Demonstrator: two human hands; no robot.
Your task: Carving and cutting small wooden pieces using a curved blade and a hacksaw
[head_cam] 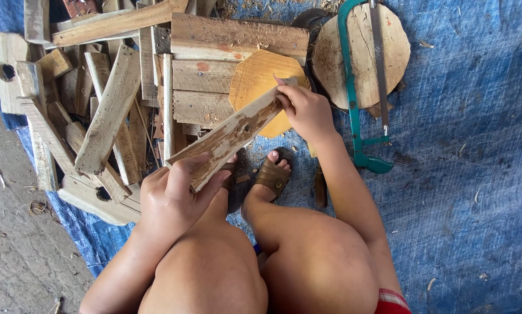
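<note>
Above the knees, weathered wood strip (229,136) with flaking white paint, left hand (171,200) and right hand (307,110) gripping its ends

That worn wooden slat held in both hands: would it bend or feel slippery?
The slat probably stays stiff: it spans straight between the left hand and right hand without sagging. Its flaking pale paint looks rough, so likely grippy, perhaps splintery. Being thin, it seems fairly light.

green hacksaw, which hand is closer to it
Right. The right hand, gripping the far end of the worn plank, sits just beside the green hacksaw. The left hand holds the plank's near end, farther away.
</note>
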